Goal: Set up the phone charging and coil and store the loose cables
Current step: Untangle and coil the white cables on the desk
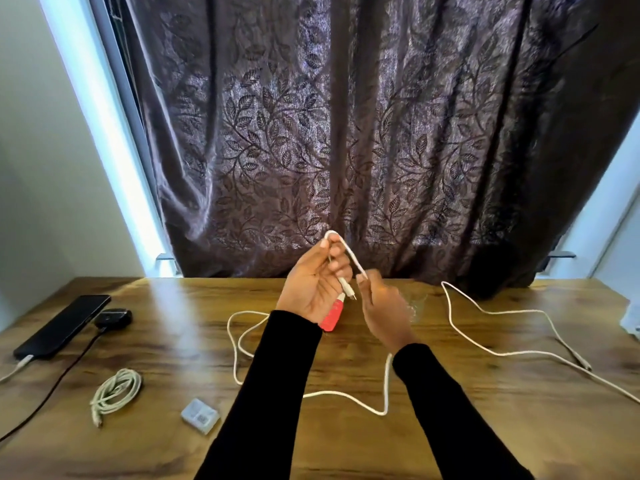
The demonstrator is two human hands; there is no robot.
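Both hands are raised above the wooden table (346,445). The left hand (313,284) holds the plug end of a white cable (348,252), bent into a small loop over its fingers. The right hand (384,311) pinches the same cable just beside it, and the rest trails loose on the table. The black phone (64,325) lies far left with a cable plugged in. A coiled cable (116,393) lies near a small white box (200,415); its print is too small to read.
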